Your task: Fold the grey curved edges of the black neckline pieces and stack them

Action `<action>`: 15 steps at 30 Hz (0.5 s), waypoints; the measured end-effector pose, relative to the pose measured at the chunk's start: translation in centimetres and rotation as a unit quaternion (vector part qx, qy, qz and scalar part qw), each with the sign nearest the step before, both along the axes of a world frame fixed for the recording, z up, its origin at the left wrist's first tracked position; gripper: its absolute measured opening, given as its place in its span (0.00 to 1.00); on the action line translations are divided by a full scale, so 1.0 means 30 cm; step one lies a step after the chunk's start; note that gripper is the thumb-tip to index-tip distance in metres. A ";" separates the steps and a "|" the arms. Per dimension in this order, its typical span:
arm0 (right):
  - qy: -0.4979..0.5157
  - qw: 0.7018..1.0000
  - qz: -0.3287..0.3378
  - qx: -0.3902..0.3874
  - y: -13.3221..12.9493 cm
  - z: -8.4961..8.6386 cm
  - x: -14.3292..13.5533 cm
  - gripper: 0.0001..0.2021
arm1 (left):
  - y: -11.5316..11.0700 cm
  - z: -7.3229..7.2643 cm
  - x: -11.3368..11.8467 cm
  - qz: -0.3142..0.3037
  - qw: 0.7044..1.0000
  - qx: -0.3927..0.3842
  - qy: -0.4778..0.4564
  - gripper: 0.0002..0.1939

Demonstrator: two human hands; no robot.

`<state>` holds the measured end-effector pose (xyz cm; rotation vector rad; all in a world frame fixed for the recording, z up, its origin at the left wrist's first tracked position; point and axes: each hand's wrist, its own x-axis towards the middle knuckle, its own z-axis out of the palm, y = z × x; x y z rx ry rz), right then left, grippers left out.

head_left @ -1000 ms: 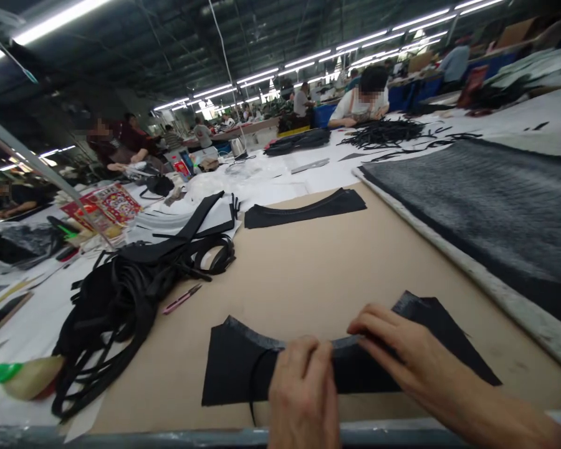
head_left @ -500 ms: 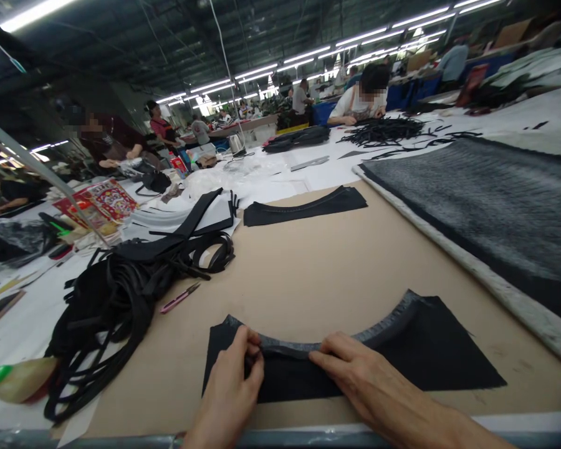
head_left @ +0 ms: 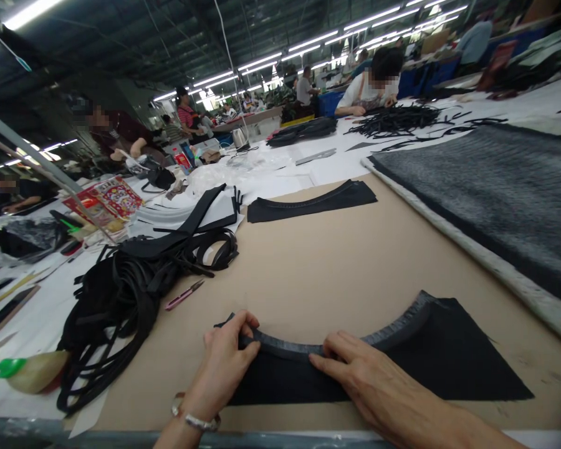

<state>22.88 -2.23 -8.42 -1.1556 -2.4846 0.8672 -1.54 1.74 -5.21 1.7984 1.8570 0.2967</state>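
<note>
A black fabric piece with a concave curved upper edge lies flat on the brown board. Along that curve runs a folded grey-black strip. My left hand pinches the strip near its left end, thumb and forefinger together, and covers much of that corner. At the middle of the curve, my right hand is closed on the same edge, its thumb lying along the strip. Further up the board rests a similar black curved piece, apart from both hands.
To the left lie a heap of black strips, pink-handled thread snips and a green-capped glue bottle. A dark grey textile sheet covers the right side. Across the table a person in white bends over black strips.
My left hand has slid left along the curved edge, and its bracelet has come into view. My right hand keeps its place on the strip. The view has shifted slightly.
</note>
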 end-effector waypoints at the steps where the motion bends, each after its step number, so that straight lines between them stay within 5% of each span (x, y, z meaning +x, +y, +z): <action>1: -0.001 1.000 0.001 0.002 0.001 -0.001 -0.001 0.19 | 0.004 -0.002 0.003 -0.002 1.000 0.001 0.019 0.11; 15: -0.004 0.999 0.012 0.031 0.003 -0.021 -0.003 0.21 | 0.020 -0.018 0.014 0.003 0.997 -0.007 0.075 0.10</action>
